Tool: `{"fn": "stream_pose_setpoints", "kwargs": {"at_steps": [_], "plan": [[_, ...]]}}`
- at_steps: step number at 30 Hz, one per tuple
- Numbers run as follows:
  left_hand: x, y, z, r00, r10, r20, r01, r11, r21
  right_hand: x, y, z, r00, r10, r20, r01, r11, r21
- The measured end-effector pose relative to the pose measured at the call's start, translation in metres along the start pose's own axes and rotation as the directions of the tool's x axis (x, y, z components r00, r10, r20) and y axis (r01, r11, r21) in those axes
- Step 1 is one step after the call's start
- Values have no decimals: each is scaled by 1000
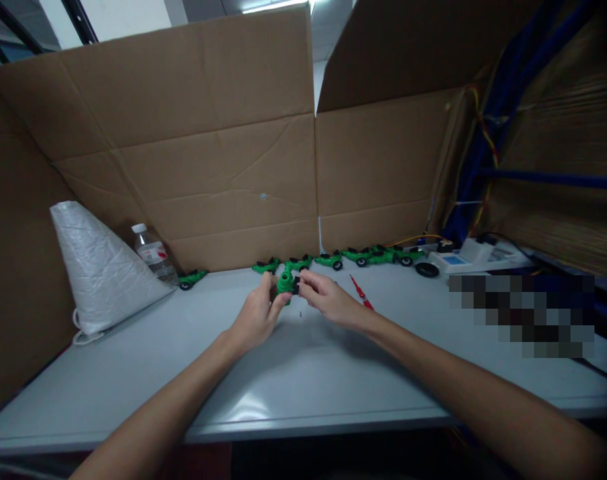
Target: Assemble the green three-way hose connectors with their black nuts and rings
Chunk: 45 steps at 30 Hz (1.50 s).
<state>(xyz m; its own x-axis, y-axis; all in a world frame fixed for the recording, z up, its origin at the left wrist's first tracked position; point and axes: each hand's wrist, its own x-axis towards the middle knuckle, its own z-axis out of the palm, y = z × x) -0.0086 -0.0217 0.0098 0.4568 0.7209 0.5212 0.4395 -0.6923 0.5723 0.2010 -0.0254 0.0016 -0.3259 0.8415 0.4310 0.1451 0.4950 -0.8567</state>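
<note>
Between my hands, above the middle of the table, is a green plastic toy part (284, 283) with a round hub. My left hand (258, 310) grips it from the left with thumb and fingers. With its fingertips, my right hand (328, 300) pinches a small black piece (296, 285) against the green part's right side. Whether the two are joined I cannot tell. Just below them a tiny screw-like bit (300, 314) lies on the table. A red screwdriver (362, 293) rests to the right of my right hand.
Several green toy cars (328, 260) with black wheels line the back of the white table (253, 393). At left are another green car (192, 279), a water bottle (156, 257) and a silvery bag (100, 273). A black ring (427, 270) and power strip (483, 257) sit right. Cardboard (208, 147) walls the back.
</note>
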Motion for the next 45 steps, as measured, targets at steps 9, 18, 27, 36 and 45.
{"fn": "stream_pose_setpoints", "kwargs": {"at_steps": [9, 18, 27, 36, 45], "plan": [[7, 9, 2, 980, -169, 105, 195, 911, -363, -7, -8, -11, 975, -206, 83, 219, 841, -495], [13, 8, 1, 970, -200, 135, 241, 828, -506, -8, -13, -4, 970, -237, 45, 208, 727, -655], [5, -3, 16, 989, -132, 67, 148, 901, -408, -5, -4, 2, 992, -77, -100, 28, 906, -422], [2, 3, 12, 999, -42, 11, 43, 974, -224, 4, 1, 8, 979, 186, -86, -169, 971, 170], [1, 7, 6, 997, 81, 0, -81, 997, -16, 1, -16, 8, 930, 348, 120, -332, 654, 680]]}}
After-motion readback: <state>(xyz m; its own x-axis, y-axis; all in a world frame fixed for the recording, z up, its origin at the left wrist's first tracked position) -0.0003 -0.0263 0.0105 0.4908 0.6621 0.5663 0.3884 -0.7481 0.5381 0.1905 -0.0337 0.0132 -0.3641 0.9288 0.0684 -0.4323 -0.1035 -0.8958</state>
